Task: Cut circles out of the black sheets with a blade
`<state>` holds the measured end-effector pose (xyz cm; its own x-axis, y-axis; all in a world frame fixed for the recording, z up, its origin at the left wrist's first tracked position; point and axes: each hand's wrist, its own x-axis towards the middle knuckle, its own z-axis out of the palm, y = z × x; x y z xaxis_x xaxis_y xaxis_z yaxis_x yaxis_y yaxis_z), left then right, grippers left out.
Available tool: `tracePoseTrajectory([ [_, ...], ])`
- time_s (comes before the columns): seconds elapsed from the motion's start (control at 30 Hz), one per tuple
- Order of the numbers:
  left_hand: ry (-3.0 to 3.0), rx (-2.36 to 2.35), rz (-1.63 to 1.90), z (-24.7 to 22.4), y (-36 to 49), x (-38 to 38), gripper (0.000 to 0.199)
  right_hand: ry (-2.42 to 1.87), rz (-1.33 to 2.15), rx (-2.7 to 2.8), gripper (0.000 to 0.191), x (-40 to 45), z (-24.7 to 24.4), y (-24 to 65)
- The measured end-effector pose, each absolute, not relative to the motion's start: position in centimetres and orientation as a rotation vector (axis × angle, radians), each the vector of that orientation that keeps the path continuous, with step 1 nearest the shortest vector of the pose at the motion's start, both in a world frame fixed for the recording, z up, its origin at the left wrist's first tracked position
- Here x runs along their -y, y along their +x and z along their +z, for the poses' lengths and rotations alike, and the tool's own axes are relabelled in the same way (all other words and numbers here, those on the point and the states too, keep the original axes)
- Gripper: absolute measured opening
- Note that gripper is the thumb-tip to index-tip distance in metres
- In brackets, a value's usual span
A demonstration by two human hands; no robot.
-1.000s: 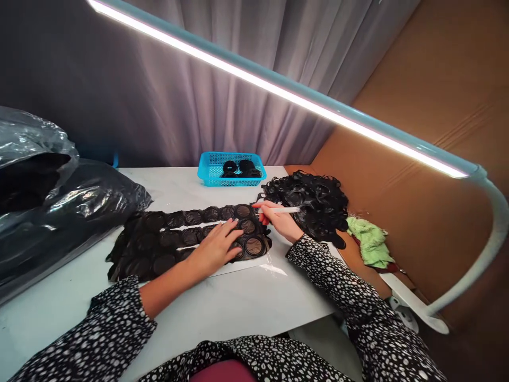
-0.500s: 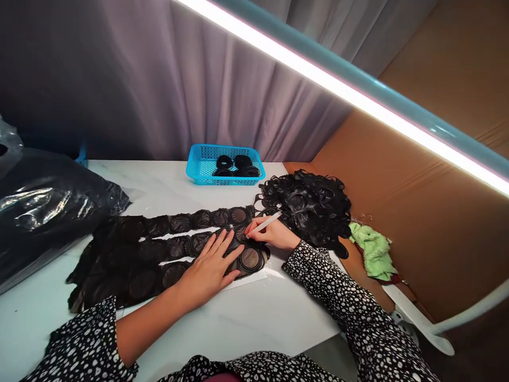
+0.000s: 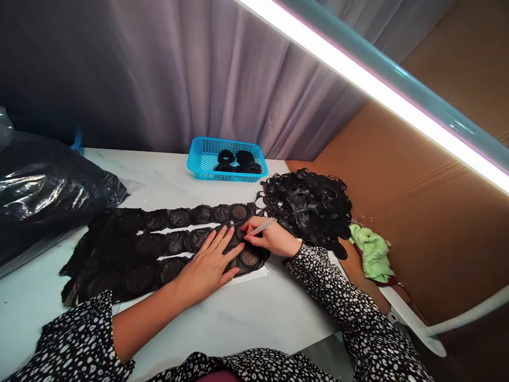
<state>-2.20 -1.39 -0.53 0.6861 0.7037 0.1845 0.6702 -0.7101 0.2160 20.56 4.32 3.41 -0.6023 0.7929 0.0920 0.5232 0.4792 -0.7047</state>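
Strips of dark, thin material with rows of ringed round pieces (image 3: 178, 242) lie across the table. My left hand (image 3: 211, 266) rests flat on their right end, its fingers spread. Just beside it, my right hand (image 3: 275, 236) grips a slim white pen-like tool (image 3: 265, 226). The tool's tip is hidden by my fingers, close to a round piece, so I cannot tell what kind it is. A heap of curly black cut scraps (image 3: 312, 207) sits right behind my right hand.
A blue plastic basket (image 3: 192, 168) with several black rings stands at the back of the white table (image 3: 254, 323). A large black plastic bag (image 3: 47, 196) fills the left. At right are a green cloth (image 3: 374, 253), a cardboard wall and a white lamp arm; a bright tube light (image 3: 358, 87) crosses overhead.
The camera view has shifted slightly. My right hand has turned the tool a little and its tip has moved slightly along the round piece. My left hand stays flat on the material.
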Motion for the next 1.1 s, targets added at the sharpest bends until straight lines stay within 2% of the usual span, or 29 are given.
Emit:
tracePoseTrajectory([
  [0.2,2.75,-1.119,0.393,-0.6,-2.3,1.3,0.054,-1.098,0.151,2.746,0.011,-3.3,2.8,20.6],
  [0.33,2.744,-1.1,0.429,-0.7,-2.4,1.4,0.05,-1.572,-0.004,2.225,0.016,-6.8,3.2,23.3],
  [0.47,2.733,-1.119,0.441,-0.3,-2.1,0.8,0.049,-1.463,0.315,1.95,0.014,-9.3,4.0,23.9],
  [0.63,2.729,-1.267,0.527,0.0,-1.1,-1.1,0.059,-1.201,0.729,2.131,0.013,-9.5,3.6,20.5],
  [0.93,2.745,-1.32,0.448,-0.8,-1.0,-1.0,0.055,-1.083,1.082,2.15,0.011,-10.9,2.4,20.2],
  [1.1,2.75,-1.323,0.435,-0.8,-0.8,-1.0,0.053,-1.077,1.112,2.166,0.011,-11.0,2.6,20.2],
])
